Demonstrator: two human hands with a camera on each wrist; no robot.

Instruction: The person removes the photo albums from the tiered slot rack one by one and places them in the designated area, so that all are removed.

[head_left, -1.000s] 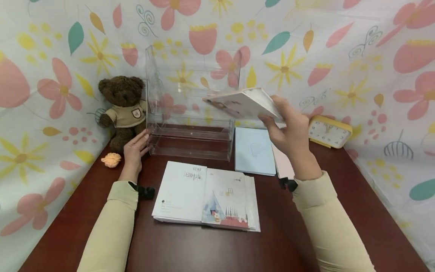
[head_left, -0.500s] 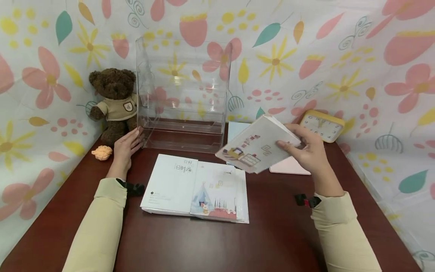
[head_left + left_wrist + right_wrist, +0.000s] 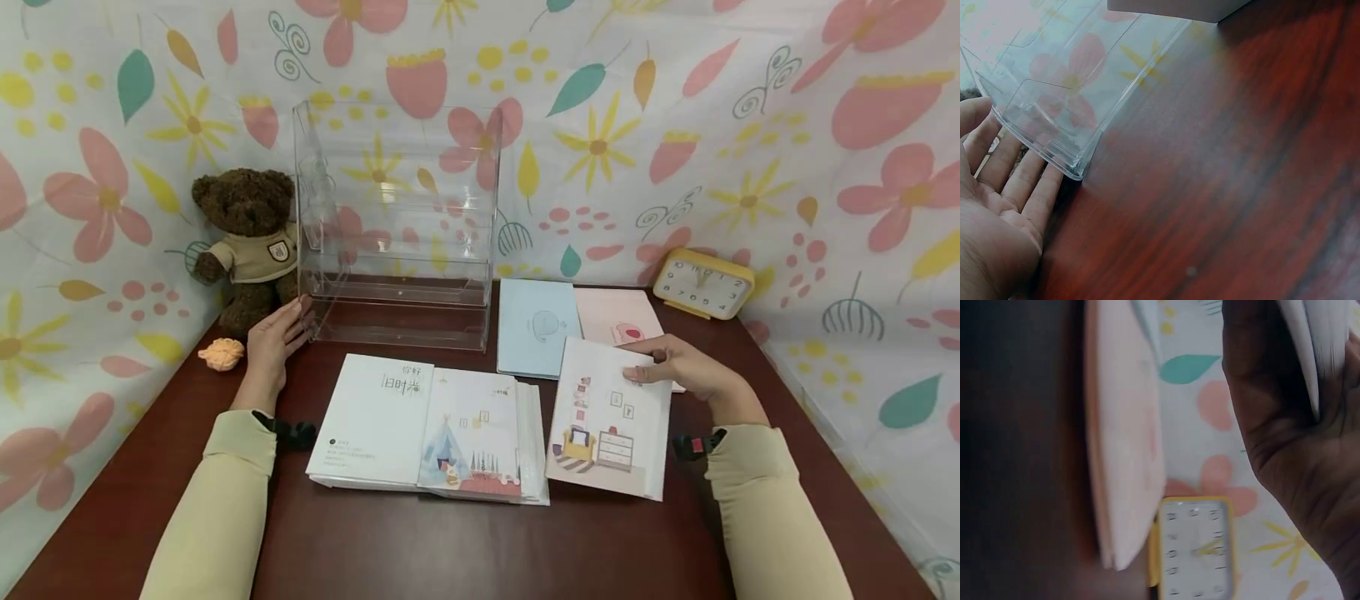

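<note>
My right hand (image 3: 693, 375) pinches a white notebook (image 3: 600, 425) near its upper right corner, thumb on the illustrated cover with a yellow armchair and a drawer chest. The notebook is held just right of the other white notebooks. In the right wrist view its page edges (image 3: 1329, 337) show in the palm. My left hand (image 3: 273, 337) rests straight fingers against the lower left side of a clear acrylic rack (image 3: 397, 325); the left wrist view shows the fingers (image 3: 1019, 178) behind its edge. Two stacks of white notebooks, one with text (image 3: 367, 425), one with a tent picture (image 3: 472, 442), lie in front of the rack.
A blue notebook (image 3: 536, 329) and a pink notebook (image 3: 611, 312) lie behind the held one. A yellow clock (image 3: 703, 283) stands at the back right. A brown teddy bear (image 3: 247, 242) sits left of the rack, with a small orange item (image 3: 222, 354) before it.
My right hand has lowered the notebook from beside the rack to the front right, turning its cover up. My left hand stays at the rack's side. The head view has shifted slightly.
</note>
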